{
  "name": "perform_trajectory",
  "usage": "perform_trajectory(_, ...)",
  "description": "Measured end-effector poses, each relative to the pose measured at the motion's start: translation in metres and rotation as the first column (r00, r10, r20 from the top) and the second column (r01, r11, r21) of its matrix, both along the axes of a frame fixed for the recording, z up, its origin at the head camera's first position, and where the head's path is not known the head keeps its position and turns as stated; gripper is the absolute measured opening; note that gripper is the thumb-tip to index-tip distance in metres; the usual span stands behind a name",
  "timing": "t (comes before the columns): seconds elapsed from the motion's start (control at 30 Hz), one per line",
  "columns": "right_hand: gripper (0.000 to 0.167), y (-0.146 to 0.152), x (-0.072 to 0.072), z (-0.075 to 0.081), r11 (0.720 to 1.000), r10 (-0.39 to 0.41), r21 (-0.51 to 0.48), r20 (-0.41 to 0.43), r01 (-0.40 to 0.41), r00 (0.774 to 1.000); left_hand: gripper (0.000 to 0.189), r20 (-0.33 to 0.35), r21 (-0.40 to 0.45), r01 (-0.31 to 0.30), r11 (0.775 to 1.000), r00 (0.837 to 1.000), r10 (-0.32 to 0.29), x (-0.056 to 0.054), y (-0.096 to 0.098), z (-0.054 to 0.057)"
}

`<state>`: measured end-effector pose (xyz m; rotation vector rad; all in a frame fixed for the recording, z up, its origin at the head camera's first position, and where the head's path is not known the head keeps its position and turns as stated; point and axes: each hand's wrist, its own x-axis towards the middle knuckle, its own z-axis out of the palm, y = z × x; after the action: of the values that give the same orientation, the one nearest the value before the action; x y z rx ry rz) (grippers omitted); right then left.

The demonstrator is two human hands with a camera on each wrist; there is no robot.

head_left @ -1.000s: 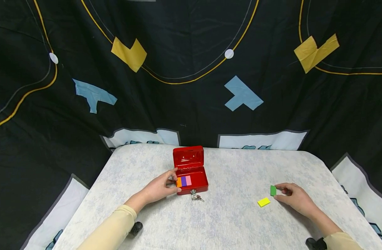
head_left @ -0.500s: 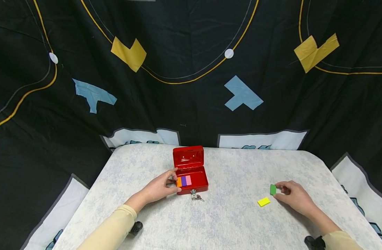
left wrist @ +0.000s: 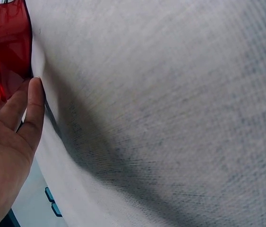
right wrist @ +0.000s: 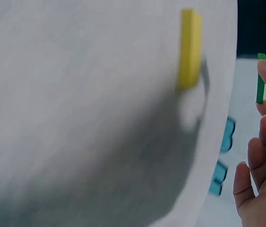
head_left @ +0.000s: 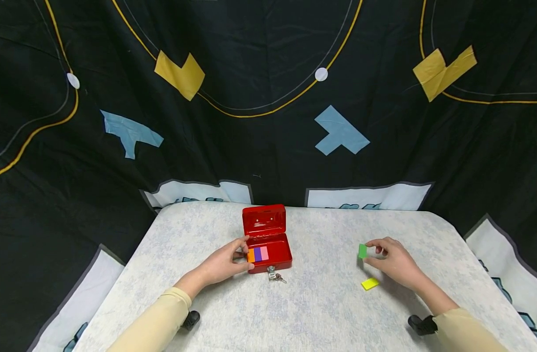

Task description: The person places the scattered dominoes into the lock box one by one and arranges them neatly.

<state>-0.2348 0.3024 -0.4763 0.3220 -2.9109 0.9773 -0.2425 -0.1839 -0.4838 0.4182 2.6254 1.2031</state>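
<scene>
A small red metal cash box (head_left: 280, 249) stands on the table with its lid (head_left: 265, 220) raised. Orange, purple (head_left: 258, 254) and pink blocks lie side by side at the left of its inside. My left hand (head_left: 226, 261) holds the box by its left end, thumb at the front corner and fingertips toward the back. In the left wrist view, fingers (left wrist: 36, 94) press along the red wall. Between right thumb and index finger, my right hand (head_left: 393, 261) pinches a flat green block (head_left: 362, 251), lifted off the tabletop. A yellow block (head_left: 370, 284) lies below that hand.
A padlock (head_left: 271, 273) with keys (head_left: 280, 278) hangs at the box's front. Pale patterned cloth covers the table (head_left: 321, 303). Behind it hangs a black curtain (head_left: 268, 156) with blue and yellow shapes.
My right hand has raised the green block and carried it left and away from me, past the yellow block. The left hand stays at the box.
</scene>
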Motion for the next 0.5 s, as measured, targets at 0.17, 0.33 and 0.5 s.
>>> perform_trajectory(0.17, 0.042, -0.025, -0.007, 0.006, 1.0, 0.027, -0.016, -0.002, -0.027, 1.0, 0.039, -0.015, 0.013, 0.011, 1.0, 1.0, -0.011, 0.0, -0.001, -0.002)
perform_trajectory(0.33, 0.041, -0.045, -0.013, 0.009, 0.996, 0.071, -0.054, 0.0, -0.071, 0.997, 0.039, -0.029, 0.019, 0.019, 1.0, 0.999, -0.018, 0.0, -0.001, -0.003)
perform_trajectory(0.5, 0.039, -0.063, -0.018, 0.012, 0.993, 0.103, -0.06, 0.001, -0.103, 0.995, 0.039, -0.022, 0.012, 0.013, 1.0, 1.0, -0.013, -0.001, -0.002, -0.003)
